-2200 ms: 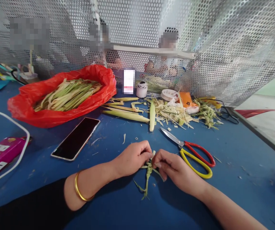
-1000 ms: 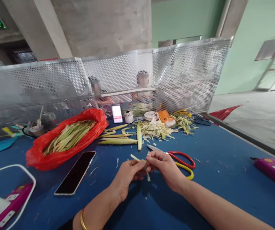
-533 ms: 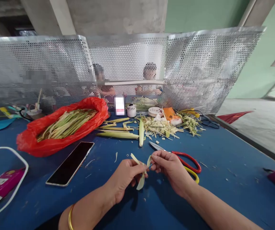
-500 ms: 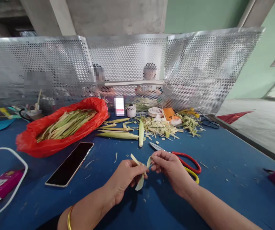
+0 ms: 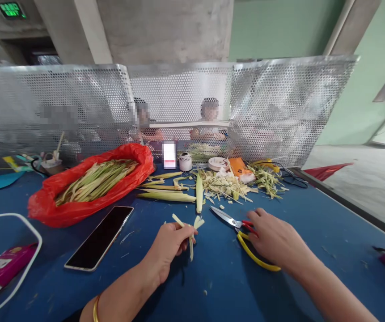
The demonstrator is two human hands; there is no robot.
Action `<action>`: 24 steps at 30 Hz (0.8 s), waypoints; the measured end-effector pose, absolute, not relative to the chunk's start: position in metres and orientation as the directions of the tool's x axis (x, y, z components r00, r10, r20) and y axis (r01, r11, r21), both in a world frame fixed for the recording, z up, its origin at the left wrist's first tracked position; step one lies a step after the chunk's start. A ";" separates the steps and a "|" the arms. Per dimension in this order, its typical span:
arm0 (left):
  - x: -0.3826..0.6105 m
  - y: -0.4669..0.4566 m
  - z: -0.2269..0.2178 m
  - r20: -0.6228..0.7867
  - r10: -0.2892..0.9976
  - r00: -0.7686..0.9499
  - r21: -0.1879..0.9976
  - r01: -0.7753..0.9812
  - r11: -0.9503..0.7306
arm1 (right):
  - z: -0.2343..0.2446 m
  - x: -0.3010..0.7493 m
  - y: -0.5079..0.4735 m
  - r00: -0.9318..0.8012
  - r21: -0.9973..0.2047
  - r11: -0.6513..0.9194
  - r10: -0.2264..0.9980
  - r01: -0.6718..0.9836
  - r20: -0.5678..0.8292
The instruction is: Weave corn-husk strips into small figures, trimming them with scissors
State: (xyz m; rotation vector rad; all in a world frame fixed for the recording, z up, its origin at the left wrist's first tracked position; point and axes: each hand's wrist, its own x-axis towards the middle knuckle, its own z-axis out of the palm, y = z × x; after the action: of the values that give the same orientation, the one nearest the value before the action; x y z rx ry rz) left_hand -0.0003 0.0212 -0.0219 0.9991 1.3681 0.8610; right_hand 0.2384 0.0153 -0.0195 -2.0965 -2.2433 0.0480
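My left hand (image 5: 178, 236) pinches a small bundle of pale green husk strips (image 5: 191, 243) between thumb and fingers. Their ends stick out above and below the grip. Over to the right, my right hand (image 5: 271, 235) is on the scissors (image 5: 226, 217), its fingers curled over the red handle and covering most of it. The yellow handle (image 5: 257, 258) shows below that hand. The blades rest on the blue table, pointing away to the left. Beyond the blades lies a whole pale green husk (image 5: 199, 193).
A red plastic bag (image 5: 44, 214) of husk strips stands at left, with a phone (image 5: 100, 237) in front. Husk scraps (image 5: 226, 183) are heaped at the back near an orange packet (image 5: 237, 167). A perforated metal screen (image 5: 182, 91) bounds the table; two people sit behind it.
My right hand has let go of the husk strip and moved right onto the scissors' red handle. My left hand keeps the strips, shifted slightly left. The view has tilted up a little.
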 end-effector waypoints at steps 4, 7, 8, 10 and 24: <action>-0.003 0.022 -0.020 -0.323 0.946 0.028 0.946 -0.013 0.323 | -0.025 0.246 0.015 -0.151 0.009 0.153 0.981 0.988 -0.118; -0.004 0.022 -0.020 -0.303 0.952 0.034 0.951 -0.058 0.305 | -0.031 0.244 0.020 -0.189 -0.020 0.188 0.975 0.982 -0.121; -0.004 0.023 -0.020 -0.300 0.954 0.031 0.951 -0.074 0.301 | -0.032 0.244 0.022 -0.174 -0.045 0.170 0.978 0.984 -0.117; -0.005 0.025 -0.021 -0.292 0.956 0.019 0.950 -0.109 0.292 | -0.035 0.244 0.026 -0.146 -0.136 0.132 0.985 0.982 -0.094; -0.010 0.035 -0.028 -0.227 0.972 -0.068 0.954 -0.214 0.208 | -0.018 0.217 0.003 -0.526 -0.918 0.163 0.848 0.361 -0.057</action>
State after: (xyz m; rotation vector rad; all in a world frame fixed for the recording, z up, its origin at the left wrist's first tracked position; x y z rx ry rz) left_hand -0.0103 0.0347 -0.0279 0.8516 1.2169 1.2011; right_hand 0.2166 0.0035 -0.0182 -1.1433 -1.9671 1.3432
